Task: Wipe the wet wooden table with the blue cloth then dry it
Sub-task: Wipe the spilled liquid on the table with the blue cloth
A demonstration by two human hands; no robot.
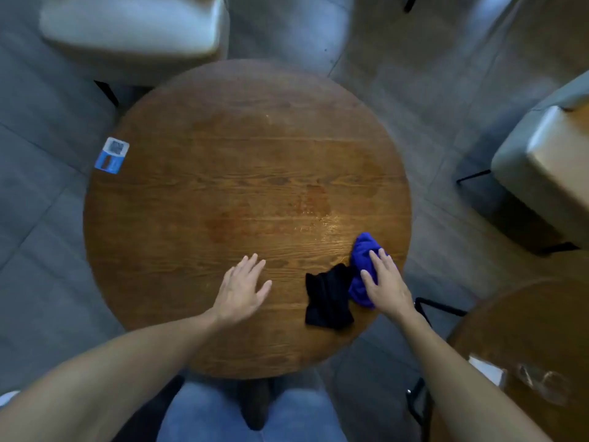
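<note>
- While the right hand (387, 283) lay flat, fingers (379, 261) spread, on the bunched blue cloth (363, 250) at the table's (191, 154) four o'clock, nothing was gripped.
- Left hand (240, 287) rested open and empty at six o'clock.
- Wet sheen (328, 223) lay towards the cloth's eleven o'clock; gathering the cloth first, clear of the black cloth (328, 298), would probably wipe better.

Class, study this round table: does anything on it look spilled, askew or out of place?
Yes. Dark damp patches and a shiny wet streak mark the wooden table beyond the blue cloth. A blue-and-white card overhangs its left edge.
</note>
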